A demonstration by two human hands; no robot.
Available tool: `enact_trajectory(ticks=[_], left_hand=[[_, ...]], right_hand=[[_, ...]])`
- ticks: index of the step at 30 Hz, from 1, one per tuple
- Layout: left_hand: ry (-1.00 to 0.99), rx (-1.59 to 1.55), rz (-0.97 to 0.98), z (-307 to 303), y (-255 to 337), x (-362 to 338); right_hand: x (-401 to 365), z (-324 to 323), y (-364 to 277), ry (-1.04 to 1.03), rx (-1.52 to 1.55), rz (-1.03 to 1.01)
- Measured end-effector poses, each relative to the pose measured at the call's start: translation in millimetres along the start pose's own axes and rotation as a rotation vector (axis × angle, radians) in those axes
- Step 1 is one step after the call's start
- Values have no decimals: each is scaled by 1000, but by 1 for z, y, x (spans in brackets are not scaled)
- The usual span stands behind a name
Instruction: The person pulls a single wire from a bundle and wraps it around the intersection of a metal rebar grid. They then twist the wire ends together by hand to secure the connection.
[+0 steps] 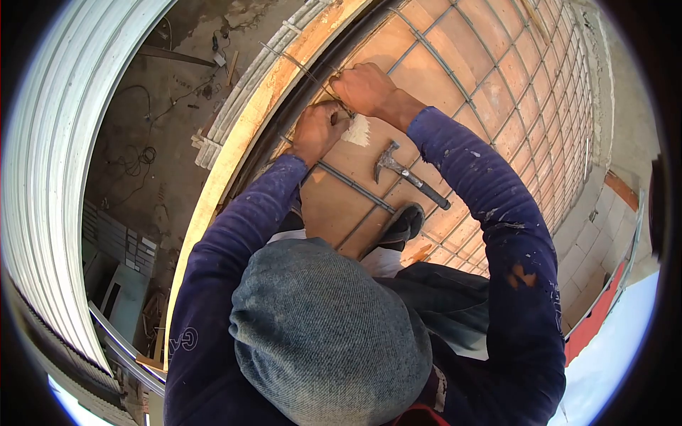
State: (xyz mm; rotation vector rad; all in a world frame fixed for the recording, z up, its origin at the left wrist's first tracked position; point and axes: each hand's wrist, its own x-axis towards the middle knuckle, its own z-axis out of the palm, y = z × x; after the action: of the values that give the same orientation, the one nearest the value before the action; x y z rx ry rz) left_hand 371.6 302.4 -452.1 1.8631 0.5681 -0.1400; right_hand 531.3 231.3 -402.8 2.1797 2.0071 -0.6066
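Closely paired, I had the bare left hand and right hand curled closed at the grey steel-rod grid, contents unclear; the black-handled metal claw hammer lay nearby over brown plywood.

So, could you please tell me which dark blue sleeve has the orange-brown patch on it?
The right sleeve, nearer the hammer; the left sleeve shows pale lettering instead.

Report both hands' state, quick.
Left hand: fingers curled, tips hidden; grip can't be told.
Right hand: fingers curled too; can't tell if it holds anything.
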Motion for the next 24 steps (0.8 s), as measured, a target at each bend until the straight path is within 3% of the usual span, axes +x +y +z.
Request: enact_trajectory(ticks=[9, 14, 16, 22, 24], left_hand=[[2, 185, -117, 2, 15, -3], [-8, 101, -125, 6, 8, -8], [-29, 46, -131, 5, 6, -10], [-50, 22, -121, 4, 6, -8], [-154, 11, -232, 0, 10, -2]], right_hand=[[5, -17, -3, -85, 107, 137], [-18, -21, 0, -80, 158, 211], [-22, -34, -5, -167, 87, 294], [13, -49, -26, -296, -225, 164], [27, -53, -28, -399, -269, 128]])
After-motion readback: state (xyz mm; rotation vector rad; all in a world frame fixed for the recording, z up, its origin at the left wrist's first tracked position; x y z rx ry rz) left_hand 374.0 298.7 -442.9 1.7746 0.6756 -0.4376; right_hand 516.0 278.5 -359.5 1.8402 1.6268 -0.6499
